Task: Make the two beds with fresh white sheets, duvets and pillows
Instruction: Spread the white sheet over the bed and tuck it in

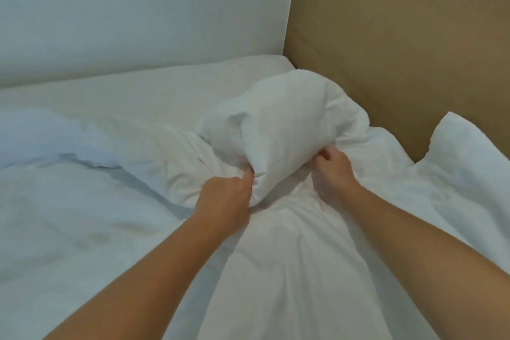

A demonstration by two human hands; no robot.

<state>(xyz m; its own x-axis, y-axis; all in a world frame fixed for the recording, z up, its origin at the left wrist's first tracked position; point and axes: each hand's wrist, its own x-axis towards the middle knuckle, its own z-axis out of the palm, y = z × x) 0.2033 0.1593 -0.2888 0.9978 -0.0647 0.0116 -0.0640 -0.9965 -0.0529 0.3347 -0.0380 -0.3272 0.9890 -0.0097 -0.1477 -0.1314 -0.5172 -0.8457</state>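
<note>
A white duvet (287, 124) lies bunched up on the bed, with one puffed corner raised near the tan headboard. My left hand (226, 196) grips a fold of the duvet at its lower left, fingers curled into the cloth. My right hand (334, 165) pinches the fabric at the lower right of the same bunch. The cover's cloth gathers into tight pleats between my wrists and runs down toward me. A white sheet (110, 96) covers the mattress behind the duvet.
A white wall (138, 8) borders the bed's far side. The tan padded headboard (400, 36) stands on the right. Another raised white corner of bedding (458, 141) sits at the right edge. Rumpled white bedding (55, 141) spreads over the left.
</note>
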